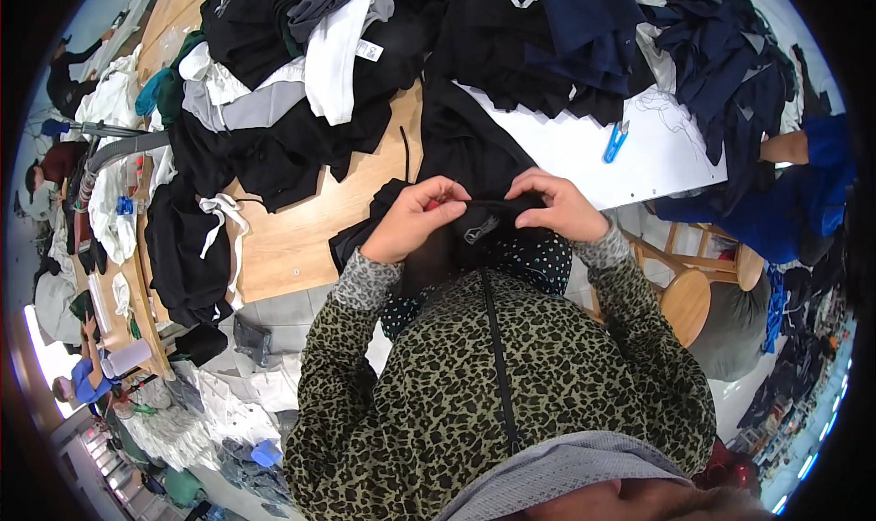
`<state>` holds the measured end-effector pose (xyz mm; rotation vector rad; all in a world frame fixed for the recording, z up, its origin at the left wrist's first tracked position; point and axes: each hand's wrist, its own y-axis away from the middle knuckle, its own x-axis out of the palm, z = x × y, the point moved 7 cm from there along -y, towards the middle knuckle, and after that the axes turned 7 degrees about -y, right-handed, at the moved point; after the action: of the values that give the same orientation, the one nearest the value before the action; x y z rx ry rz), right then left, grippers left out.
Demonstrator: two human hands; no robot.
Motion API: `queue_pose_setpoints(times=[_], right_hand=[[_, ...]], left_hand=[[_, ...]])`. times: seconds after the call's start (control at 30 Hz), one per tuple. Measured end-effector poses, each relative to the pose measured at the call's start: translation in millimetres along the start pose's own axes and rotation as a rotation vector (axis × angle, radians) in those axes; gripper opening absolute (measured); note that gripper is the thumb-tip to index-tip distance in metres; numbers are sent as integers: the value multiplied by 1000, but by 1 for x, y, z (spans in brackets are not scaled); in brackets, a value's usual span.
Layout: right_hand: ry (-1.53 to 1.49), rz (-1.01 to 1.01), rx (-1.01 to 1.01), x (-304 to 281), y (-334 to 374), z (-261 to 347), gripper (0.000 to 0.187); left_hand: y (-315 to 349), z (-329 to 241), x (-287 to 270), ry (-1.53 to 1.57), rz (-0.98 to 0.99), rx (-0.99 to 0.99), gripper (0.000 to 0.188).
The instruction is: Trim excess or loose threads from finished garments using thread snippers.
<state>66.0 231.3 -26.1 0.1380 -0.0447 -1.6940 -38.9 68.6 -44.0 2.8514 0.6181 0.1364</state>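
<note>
A black garment (484, 130) hangs over the table's near edge toward my lap, its lower part bearing a small grey mark. My left hand (418, 213) pinches the garment's edge between thumb and fingers, left of that mark; a bit of red shows at its fingertips. On the other side, my right hand (555, 206) grips the same edge with thumb and forefinger. The cloth is stretched between the two hands, just above my lap. Blue thread snips (616, 142) lie on the white tabletop to the right, apart from my hands.
Heaps of black garments (283, 147) cover the wooden table (292, 256) at the left. Navy clothing (721, 56) is piled on the white table (584, 170), with loose threads beside it. A person's arm in a blue sleeve (826, 179) reaches in at the right, above wooden stools (684, 307).
</note>
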Motion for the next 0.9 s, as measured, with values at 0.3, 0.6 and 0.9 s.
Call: queue_pose_setpoints(times=[0.3,0.6,0.9], right_hand=[[32,475,321,18,-21,2,31],[826,75,-862,35,-12,134,25],[821,-580,-1191,7,18,98,42]], left_hand=[[6,-4,-8,239,224,-145,21],[15,-49,6,-103,203,168,39],[67,-94,9,-918,-735,899,28]])
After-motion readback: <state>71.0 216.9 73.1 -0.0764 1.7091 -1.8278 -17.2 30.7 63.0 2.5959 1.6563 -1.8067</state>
